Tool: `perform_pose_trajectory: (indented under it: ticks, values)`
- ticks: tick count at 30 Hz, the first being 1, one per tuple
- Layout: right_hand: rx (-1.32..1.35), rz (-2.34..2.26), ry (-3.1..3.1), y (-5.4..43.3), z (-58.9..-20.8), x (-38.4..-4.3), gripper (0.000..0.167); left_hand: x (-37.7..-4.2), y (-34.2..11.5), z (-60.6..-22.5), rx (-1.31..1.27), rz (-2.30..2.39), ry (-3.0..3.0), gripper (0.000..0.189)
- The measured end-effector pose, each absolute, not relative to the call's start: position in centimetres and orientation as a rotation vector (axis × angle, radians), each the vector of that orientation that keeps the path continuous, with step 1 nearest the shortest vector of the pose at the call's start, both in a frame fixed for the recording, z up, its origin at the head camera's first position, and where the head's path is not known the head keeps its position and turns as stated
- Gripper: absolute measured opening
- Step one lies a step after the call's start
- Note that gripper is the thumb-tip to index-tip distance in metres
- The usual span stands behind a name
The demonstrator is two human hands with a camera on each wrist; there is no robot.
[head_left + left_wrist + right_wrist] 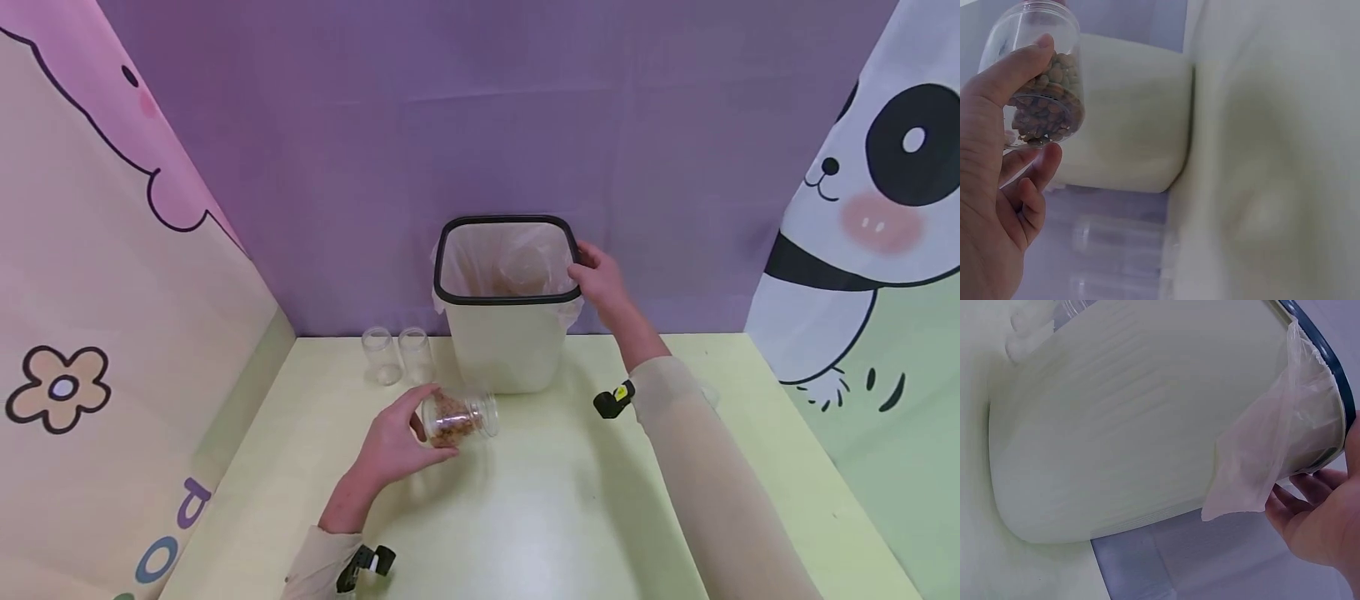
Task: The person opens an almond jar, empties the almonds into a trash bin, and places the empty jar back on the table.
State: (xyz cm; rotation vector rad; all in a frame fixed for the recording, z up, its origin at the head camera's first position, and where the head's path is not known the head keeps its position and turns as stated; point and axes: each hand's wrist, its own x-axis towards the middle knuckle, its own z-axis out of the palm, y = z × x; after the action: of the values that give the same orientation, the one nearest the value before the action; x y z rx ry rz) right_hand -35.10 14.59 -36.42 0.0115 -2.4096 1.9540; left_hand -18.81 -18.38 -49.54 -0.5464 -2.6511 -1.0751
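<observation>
My left hand [399, 443] holds a clear jar [454, 418] part full of small brown pellets [1047, 103]. In the head view the jar is tipped on its side, its mouth to the right, in front of a white trash bin [510, 354]. Thumb and fingers lie on opposite sides of the jar in the left wrist view. My right hand [602, 282] grips the bin's black rim [507, 300] at its right side. A thin clear liner bag [1250, 456] hangs over that rim. Something round and pale shows inside the bin, too unclear to name.
Two clear jars [381, 357] stand left of the bin, close to the purple back wall [360, 167]. A clear round object [708, 392] is partly hidden behind the right sleeve. Printed cloth walls border the pale table [540, 500] left and right.
</observation>
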Motion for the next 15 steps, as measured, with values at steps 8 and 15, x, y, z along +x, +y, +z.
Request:
perform_pose_trajectory:
  ticks: [8, 15]
  values:
    - [0.003, 1.972, -2.389, 13.9, -36.3, -35.4, 0.055, -20.1, -20.0, -46.0, -0.649, -0.961, -2.548, 0.092]
    - [0.008, 2.000, -2.368, 13.9, -36.7, -35.0, 0.056, -21.0, -21.0, -42.7, -0.722, -0.868, -2.487, 0.093]
